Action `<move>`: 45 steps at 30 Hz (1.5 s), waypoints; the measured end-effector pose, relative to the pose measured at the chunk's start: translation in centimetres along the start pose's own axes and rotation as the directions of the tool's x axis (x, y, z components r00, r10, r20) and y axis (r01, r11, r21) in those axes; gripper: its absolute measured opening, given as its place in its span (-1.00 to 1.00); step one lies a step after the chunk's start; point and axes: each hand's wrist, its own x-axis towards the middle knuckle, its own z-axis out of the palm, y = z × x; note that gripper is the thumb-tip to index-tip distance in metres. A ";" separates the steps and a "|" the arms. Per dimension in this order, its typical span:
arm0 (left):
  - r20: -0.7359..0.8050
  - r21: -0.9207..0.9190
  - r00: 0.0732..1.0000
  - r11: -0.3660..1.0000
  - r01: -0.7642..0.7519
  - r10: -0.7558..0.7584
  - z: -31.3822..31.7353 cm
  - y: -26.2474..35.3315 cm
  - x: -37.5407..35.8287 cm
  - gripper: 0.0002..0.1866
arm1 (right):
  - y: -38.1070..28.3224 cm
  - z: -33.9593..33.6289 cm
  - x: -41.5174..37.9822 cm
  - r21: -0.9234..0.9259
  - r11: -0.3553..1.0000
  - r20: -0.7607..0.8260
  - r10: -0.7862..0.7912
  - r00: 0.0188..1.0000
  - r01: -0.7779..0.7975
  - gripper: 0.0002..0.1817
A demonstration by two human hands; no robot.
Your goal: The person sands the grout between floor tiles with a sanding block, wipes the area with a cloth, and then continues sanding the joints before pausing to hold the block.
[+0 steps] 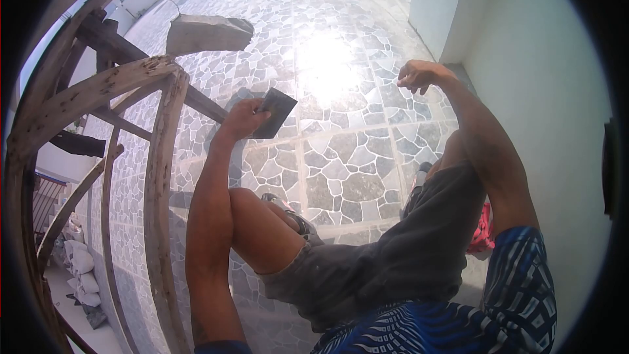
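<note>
My left hand (246, 118) is closed on a dark, flat rectangular piece (276, 113), held by its left edge above the stone-patterned floor. Its exact kind cannot be made out. Farther right, my right hand (420, 76) is raised in front of the pale wall, its fingers curled inward. Whatever those fingers hold, if anything, is hidden. Close to my left forearm stands a weathered wooden frame (165, 151). Beyond my left hand, a pale grey block-like piece (208, 34) shows near the top of that frame.
Patterned stone flooring (347, 177) spreads ahead, with strong glare in the middle. A white wall (531, 78) rises at my right. A red item (483, 231) lies beside my right leg. White bags (80, 269) are piled at the lower left, past the frame.
</note>
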 end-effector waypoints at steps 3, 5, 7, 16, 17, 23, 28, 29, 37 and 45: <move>0.000 -0.006 1.000 1.000 -0.030 0.030 0.0 -0.2 0.1 -0.70 | 0.0 -0.1 0.2 -0.003 1.000 0.011 0.004 1.000 -0.003 -0.52; -0.007 0.019 0.998 0.998 -0.059 0.059 0.0 -0.3 0.1 -0.70 | 0.2 -0.1 0.4 -0.005 1.000 0.014 0.002 1.000 -0.002 -0.52; -0.011 0.029 0.997 0.997 -0.072 0.072 0.0 -0.3 0.1 -0.70 | 0.4 0.0 0.5 -0.010 1.000 0.012 -0.004 1.000 0.004 -0.52; -0.003 0.010 0.998 0.998 -0.060 0.060 0.1 -0.3 0.1 -0.70 | 0.0 0.1 -0.1 -0.016 1.000 -0.005 -0.011 1.000 0.011 -0.51; -0.005 0.005 0.998 0.998 -0.065 0.065 0.1 -0.4 0.1 -0.70 | 0.0 0.1 -0.1 -0.015 1.000 -0.008 -0.012 1.000 0.012 -0.51; -0.020 -0.004 0.997 0.998 -0.070 0.070 0.3 -0.7 0.2 -0.71 | -0.1 0.1 -0.2 -0.014 1.000 -0.011 -0.012 1.000 0.012 -0.52; -0.023 -0.017 0.999 0.999 -0.034 0.033 0.3 -0.5 0.0 -0.71 | 0.1 0.2 0.0 -0.011 1.000 -0.010 -0.017 1.000 0.017 -0.51; -0.019 -0.019 0.999 0.999 -0.035 0.034 0.3 -0.4 0.0 -0.70 | 0.1 0.2 0.0 -0.014 1.000 -0.007 -0.016 1.000 0.015 -0.51; -0.006 0.024 0.999 0.999 -0.046 0.046 0.0 -0.1 0.0 -0.69 | -0.2 0.1 -0.2 -0.021 1.000 -0.012 -0.004 1.000 0.004 -0.51; -0.009 0.048 1.000 0.999 -0.025 0.026 -0.1 0.5 -0.2 -0.68 | 0.1 0.1 -0.1 -0.019 1.000 -0.012 -0.019 1.000 0.018 -0.51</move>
